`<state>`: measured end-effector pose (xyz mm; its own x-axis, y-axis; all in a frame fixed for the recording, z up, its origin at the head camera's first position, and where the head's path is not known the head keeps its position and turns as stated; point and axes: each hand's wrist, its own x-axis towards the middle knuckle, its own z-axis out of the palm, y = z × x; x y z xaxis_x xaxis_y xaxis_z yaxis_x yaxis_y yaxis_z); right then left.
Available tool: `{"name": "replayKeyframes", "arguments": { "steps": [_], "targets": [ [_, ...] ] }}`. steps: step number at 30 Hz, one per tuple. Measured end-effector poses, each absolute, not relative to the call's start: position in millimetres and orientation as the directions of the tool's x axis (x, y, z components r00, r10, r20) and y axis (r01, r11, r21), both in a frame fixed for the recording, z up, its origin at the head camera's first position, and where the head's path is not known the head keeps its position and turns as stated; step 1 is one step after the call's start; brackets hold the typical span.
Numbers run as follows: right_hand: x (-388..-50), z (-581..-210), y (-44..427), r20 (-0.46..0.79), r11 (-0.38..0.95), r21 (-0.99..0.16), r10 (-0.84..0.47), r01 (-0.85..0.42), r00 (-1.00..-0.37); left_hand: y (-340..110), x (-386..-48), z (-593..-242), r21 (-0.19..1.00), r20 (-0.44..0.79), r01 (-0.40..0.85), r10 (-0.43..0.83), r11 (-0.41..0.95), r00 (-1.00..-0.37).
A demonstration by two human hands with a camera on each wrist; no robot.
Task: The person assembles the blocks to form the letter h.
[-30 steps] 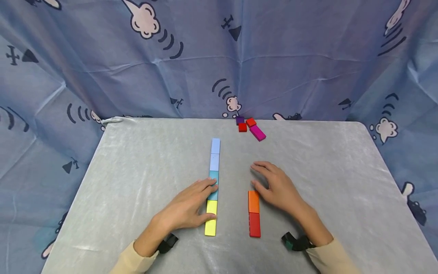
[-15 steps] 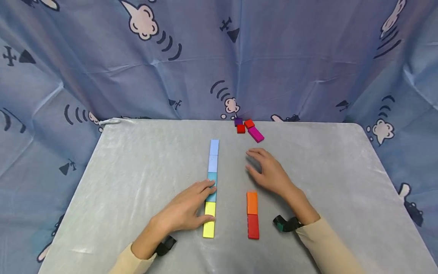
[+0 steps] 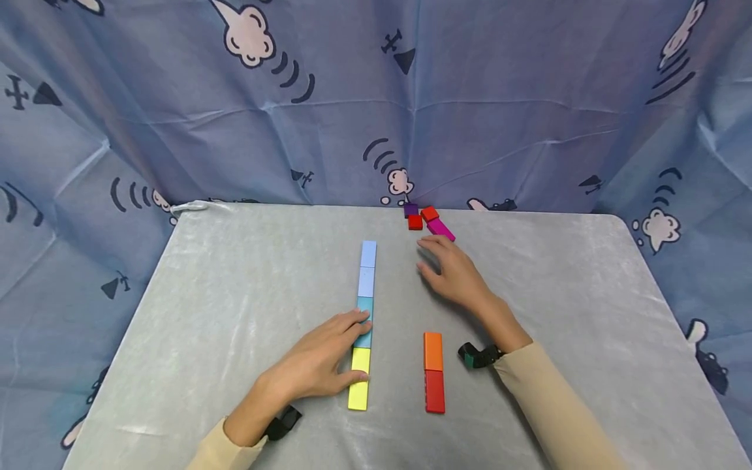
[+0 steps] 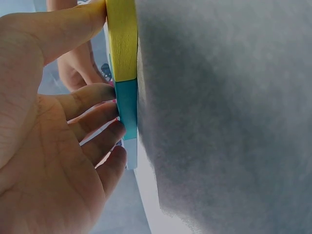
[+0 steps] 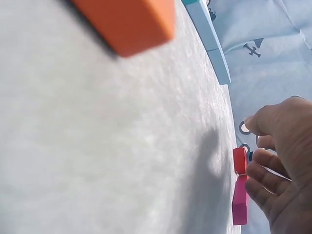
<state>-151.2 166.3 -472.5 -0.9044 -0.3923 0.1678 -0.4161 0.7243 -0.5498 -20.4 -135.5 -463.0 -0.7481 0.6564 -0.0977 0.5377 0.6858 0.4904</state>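
A straight column of blocks runs away from the front: yellow [image 3: 358,395], teal [image 3: 365,337] and light blue [image 3: 366,281]. My left hand [image 3: 317,356] rests on its left side, thumb on the yellow part and fingertips on the teal; the left wrist view shows the fingers [image 4: 100,112] loosely bent along the teal block [image 4: 127,109]. My right hand [image 3: 461,277] hovers with relaxed fingers and holds nothing, just in front of the magenta block [image 3: 442,229]. Beside that lie two red blocks [image 3: 415,222] and a purple one [image 3: 410,209].
An orange block [image 3: 433,351] and a red block [image 3: 435,391] lie end to end, right of the column. A patterned blue curtain [image 3: 505,98] hangs behind the back edge of the grey-covered table [image 3: 247,274].
My right hand has moved away from beside the orange block, back toward the magenta and red blocks. My left hand has stayed on the column.
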Motion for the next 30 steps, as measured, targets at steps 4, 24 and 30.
{"name": "replayKeyframes", "arguments": {
  "steps": [4,24,30],
  "targets": [
    [-163,-472,162,0.167,0.729,-0.538,-0.4,-0.423,-0.901,-136,-21,-463,0.498,-0.1,0.535,0.657,0.683,-0.747],
    [-208,-472,153,0.123,0.787,-0.43,-0.434,-0.442,-0.893,-137,-20,-463,0.484,-0.089,0.549,0.663,0.681,-0.743],
    [-212,-474,153,0.053,0.828,-0.392,-0.415,-0.401,-0.908,-138,-20,-463,0.483,-0.093,0.549,0.663,0.682,-0.742]
  ]
}}
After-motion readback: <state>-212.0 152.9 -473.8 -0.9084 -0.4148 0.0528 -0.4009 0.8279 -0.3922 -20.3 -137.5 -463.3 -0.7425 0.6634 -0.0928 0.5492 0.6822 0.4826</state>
